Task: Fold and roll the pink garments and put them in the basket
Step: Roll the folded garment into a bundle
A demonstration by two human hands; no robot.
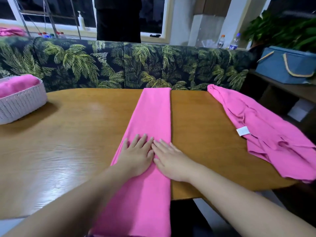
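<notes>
Head view: white basket (22,106) holds pink cloth (16,85) (seemingly rolled garments).

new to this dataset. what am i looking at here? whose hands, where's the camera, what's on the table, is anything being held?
There is no robot here: a person works with bare hands. The single picture comes from a wide-angle camera worn on the head, looking forward and down, so the arms enter from the bottom edge.

The left hand and right hand lie flat, side by side, fingers straight, pressing on a pink garment folded into a long strip that runs down the middle of the wooden table. Nothing is gripped.

At the right lies a second pink garment, unfolded and rumpled, with a white label showing. At the far left stands a white woven basket with pink fabric already in it. Behind the table is a palm-print sofa.
</notes>
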